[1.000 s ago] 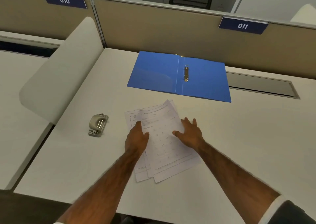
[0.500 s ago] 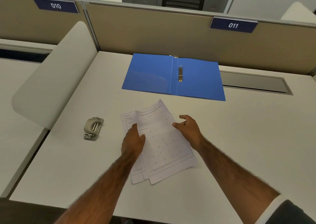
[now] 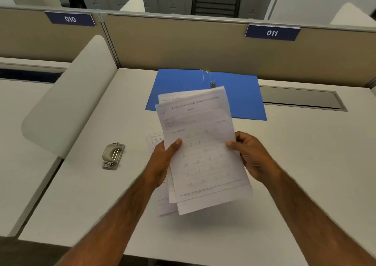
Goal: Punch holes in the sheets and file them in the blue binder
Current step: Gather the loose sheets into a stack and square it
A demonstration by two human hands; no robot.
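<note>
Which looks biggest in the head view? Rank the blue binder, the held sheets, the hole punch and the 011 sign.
1. blue binder and held sheets: these look alike; the sheets are raised nearer the camera and cover part of the binder, so I won't rank them.
2. 011 sign.
3. hole punch.

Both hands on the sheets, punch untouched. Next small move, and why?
Probably tap the sheets square first. The left hand and right hand hold them raised off the desk, edges fanned unevenly, and one more sheet seems left lying beneath. The hole punch sits to the left, the blue binder open behind.
</note>
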